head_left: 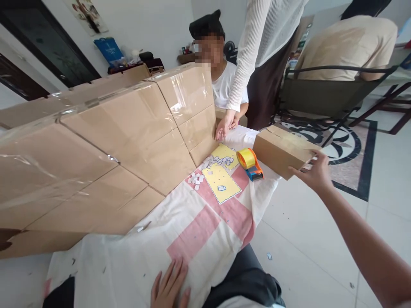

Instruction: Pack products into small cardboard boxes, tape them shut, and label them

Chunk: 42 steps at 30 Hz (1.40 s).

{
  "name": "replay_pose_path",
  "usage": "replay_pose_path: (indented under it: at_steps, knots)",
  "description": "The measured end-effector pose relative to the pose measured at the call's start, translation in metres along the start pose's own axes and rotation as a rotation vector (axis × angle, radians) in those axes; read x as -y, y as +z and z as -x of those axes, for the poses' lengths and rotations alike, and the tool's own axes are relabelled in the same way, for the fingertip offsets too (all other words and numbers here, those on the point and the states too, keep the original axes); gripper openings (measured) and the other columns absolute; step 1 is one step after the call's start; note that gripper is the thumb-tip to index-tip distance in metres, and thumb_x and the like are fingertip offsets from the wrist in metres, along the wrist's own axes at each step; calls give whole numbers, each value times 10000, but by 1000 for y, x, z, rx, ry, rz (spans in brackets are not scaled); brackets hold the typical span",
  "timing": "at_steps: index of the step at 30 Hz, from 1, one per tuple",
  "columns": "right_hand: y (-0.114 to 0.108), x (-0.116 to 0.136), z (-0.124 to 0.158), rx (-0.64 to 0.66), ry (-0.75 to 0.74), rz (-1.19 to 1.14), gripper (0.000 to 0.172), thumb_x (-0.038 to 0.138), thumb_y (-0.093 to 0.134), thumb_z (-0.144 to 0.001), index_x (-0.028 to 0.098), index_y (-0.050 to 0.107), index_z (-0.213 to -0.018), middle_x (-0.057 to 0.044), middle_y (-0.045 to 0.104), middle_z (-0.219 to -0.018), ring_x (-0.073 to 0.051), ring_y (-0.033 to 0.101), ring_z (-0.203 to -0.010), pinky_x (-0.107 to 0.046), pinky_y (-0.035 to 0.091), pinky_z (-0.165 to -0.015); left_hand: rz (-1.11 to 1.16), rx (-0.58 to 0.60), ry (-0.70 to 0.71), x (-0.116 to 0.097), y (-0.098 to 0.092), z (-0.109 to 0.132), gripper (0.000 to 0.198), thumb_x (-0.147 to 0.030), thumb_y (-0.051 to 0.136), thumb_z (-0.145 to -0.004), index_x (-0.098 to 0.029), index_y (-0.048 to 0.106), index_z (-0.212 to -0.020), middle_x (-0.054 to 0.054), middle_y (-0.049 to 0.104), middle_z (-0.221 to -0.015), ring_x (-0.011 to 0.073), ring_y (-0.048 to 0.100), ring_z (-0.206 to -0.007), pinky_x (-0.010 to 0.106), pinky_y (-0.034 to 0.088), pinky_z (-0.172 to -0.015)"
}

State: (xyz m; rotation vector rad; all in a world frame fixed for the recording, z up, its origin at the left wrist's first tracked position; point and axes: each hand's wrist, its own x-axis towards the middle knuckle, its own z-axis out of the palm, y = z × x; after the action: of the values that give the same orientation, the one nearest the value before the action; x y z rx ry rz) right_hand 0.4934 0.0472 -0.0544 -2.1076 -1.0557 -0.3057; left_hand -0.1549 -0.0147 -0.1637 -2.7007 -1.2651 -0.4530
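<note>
My right hand grips the near end of a small cardboard box, thumb on the lower side and fingers at the upper edge. The box lies at the right edge of the cloth-covered table. My left hand rests flat on the pink and white cloth, fingers apart, holding nothing. Left of the box stands an orange and blue tape dispenser with a yellow roll. Beside it lie yellow printed sheets with small white pieces on and around them.
A wall of taped cardboard boxes runs along the table's left side. Across from me sits a person in a white shirt; another person's sleeved arm reaches down near the sheets. Someone sits in a dark chair at the right.
</note>
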Motion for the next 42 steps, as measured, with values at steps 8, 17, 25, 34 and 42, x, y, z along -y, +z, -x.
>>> replay_pose_path:
  at_steps: [8,17,25,34,42]
  knots:
    - [53,90,-81,515,-58,179,1145,433,886,-715,57,253,-1592,-409,517,-1331,-331,666,-1042,-408,379,-780,-91,54,97,7,-11,-4,600,-315,585,-921,-355,491,-1512,2,597,-1481,216,621,-1311,394,432,-1051]
    - [132,181,-155,667,-21,140,654,86,587,-896,-163,323,-1440,-267,719,-874,-93,651,-708,-302,365,-695,-21,65,52,-1,-23,-16,592,-280,606,-926,-358,502,-1503,2,586,-1488,210,608,-1336,379,476,-1067]
    - [116,229,-111,422,-39,94,879,201,636,-902,10,168,-1621,-465,420,-1395,-306,692,-1046,-421,412,-749,427,-95,-384,8,-48,-5,262,-323,540,-1001,-301,757,-1148,29,784,-1171,203,750,-1083,373,622,-964]
    - [101,380,165,693,-1095,-641,222,240,542,-934,259,664,-1119,-114,712,-1089,-266,710,-930,-407,574,-810,145,-732,-966,235,-156,-59,733,-308,662,-900,-169,372,-1558,239,430,-1579,200,704,-973,363,604,-845]
    - [159,647,354,1218,-405,-683,866,151,738,-802,150,347,-1574,-242,316,-1633,-361,509,-1379,-487,489,-1084,106,-438,-1034,337,-177,-81,371,-84,591,-866,-165,702,-1211,146,676,-1215,272,663,-1031,426,488,-951]
